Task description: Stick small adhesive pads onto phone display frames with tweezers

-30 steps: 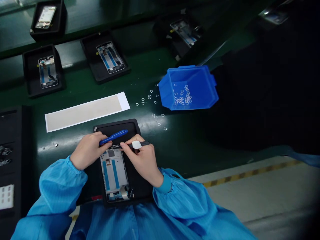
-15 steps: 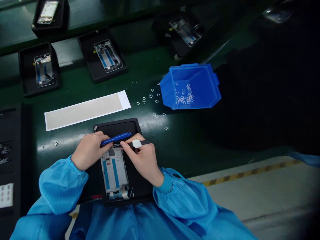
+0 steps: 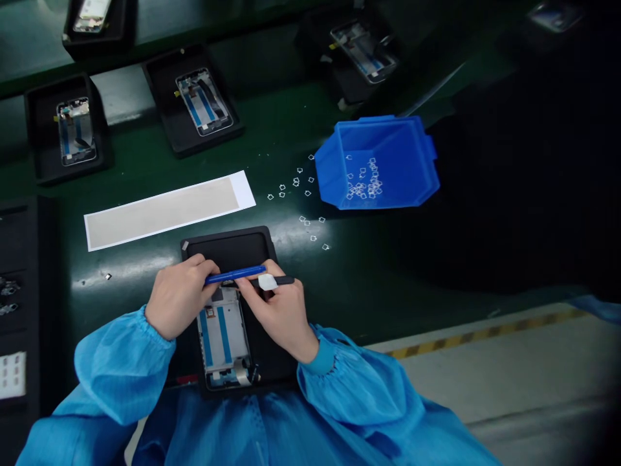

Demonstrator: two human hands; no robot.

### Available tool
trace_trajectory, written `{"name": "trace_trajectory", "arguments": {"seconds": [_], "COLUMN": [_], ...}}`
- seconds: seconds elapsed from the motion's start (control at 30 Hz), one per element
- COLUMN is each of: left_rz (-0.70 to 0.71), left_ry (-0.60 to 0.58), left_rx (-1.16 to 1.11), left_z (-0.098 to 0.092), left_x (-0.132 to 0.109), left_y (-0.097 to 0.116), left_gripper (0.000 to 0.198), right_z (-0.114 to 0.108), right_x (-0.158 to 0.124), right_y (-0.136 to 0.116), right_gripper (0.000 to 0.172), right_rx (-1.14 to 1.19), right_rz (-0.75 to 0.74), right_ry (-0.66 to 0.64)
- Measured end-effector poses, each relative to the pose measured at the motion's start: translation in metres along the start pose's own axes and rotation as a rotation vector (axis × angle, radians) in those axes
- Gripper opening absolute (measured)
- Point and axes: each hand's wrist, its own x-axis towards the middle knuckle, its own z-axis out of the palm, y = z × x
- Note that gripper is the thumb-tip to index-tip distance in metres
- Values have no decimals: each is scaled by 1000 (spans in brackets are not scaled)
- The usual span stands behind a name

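Observation:
Over the top end of an opened phone [image 3: 226, 336], my left hand [image 3: 182, 294] is closed around a slim blue pen [image 3: 237, 274], which points to the right. My right hand [image 3: 279, 310] pinches dark tweezers [image 3: 286, 280] with a white wrap [image 3: 267, 281] on them; their tips are hidden near the phone's top edge. The phone lies in a black tray [image 3: 228, 246] and shows two blue strips and a flex cable at its lower end. Both hands are close together, and the fingers cover what is between them.
A long white-edged sheet [image 3: 165, 210] lies beyond the tray. To the right stands a blue bin [image 3: 388, 162] with several small square frames inside; others are scattered beside it. More black trays with phones [image 3: 204, 101] stand at the back. A dark parts tray [image 3: 24, 259] is on the left.
My left hand has shifted slightly right, and the blue pen has swung to a flatter angle, its end now nearer my right hand. My right hand has barely moved.

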Motion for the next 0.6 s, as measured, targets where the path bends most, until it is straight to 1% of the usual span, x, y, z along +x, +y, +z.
{"name": "trace_trajectory", "arguments": {"seconds": [0.1, 0.17, 0.3, 0.43, 0.6], "left_rz": [2, -3, -11, -12, 3], "left_ry": [-15, -17, -19, -23, 15], "left_rx": [3, -6, -20, -33, -71], "left_z": [-1, -2, -3, -3, -1], "left_x": [1, 1, 1, -1, 7], "left_y": [0, 0, 0, 0, -5], "left_gripper": [17, 17, 17, 17, 16], "right_z": [0, 1, 1, 0, 3], "right_x": [-2, -3, -2, -2, -1], "right_y": [1, 2, 3, 3, 4], "right_gripper": [20, 20, 21, 22, 22], "right_rx": [38, 38, -27, -71, -92], "right_rz": [-8, -16, -57, -101, -113], "right_ry": [21, 6, -44, -33, -38]}}
